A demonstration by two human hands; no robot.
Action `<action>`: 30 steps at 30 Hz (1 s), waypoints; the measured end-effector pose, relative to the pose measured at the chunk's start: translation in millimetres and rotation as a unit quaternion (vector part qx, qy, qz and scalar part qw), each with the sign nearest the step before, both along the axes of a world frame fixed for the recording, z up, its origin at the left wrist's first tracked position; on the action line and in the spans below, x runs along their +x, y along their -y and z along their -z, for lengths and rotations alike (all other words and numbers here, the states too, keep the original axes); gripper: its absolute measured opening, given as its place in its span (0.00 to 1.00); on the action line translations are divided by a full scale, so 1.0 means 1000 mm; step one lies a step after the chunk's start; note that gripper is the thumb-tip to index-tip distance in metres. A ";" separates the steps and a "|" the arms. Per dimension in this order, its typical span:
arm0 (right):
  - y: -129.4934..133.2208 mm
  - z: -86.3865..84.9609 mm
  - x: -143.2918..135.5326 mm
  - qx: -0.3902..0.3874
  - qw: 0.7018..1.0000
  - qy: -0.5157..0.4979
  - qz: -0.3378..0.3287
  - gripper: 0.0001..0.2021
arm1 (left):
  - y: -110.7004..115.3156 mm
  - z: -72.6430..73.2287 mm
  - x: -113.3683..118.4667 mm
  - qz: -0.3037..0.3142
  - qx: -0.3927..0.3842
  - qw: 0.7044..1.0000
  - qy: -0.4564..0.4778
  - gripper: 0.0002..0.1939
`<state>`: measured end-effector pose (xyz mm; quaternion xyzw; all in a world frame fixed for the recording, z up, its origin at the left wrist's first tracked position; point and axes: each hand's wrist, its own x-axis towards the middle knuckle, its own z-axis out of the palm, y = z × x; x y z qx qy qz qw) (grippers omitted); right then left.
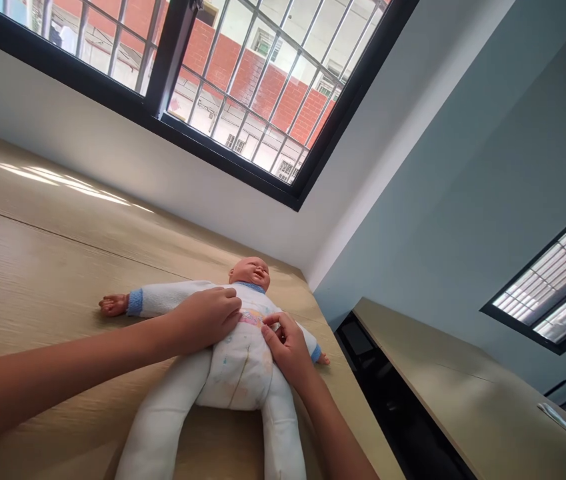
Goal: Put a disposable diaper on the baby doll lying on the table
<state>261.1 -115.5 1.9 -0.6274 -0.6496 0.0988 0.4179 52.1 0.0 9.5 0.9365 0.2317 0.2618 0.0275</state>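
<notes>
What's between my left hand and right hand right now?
In the head view, the diaper's pink-and-orange strip lies between the left hand and right hand.

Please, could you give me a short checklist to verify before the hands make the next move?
1. Doll lies on its back on the table: ok.
2. Front of the diaper is up over the belly: ok.
3. Left hand is at one side of the diaper's coloured band: ok.
4. Right hand is at the band's other side: ok.
5. Both sides are fastened: cannot tell, the hands cover them.
6. Doll's feet are in view: not ok, the picture's bottom edge cuts off the legs.
</notes>
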 end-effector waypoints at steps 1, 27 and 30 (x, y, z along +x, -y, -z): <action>0.000 0.001 0.000 0.002 1.000 0.001 0.000 0.11 | 0.000 0.000 0.000 0.001 -0.005 1.000 0.002 0.15; -0.003 0.005 0.002 -0.002 1.000 -0.013 0.002 0.12 | -0.002 0.001 0.001 0.003 -0.011 1.000 0.007 0.16; -0.003 0.005 0.002 -0.001 1.000 -0.015 0.002 0.12 | -0.003 0.001 0.002 0.004 -0.008 1.000 0.011 0.16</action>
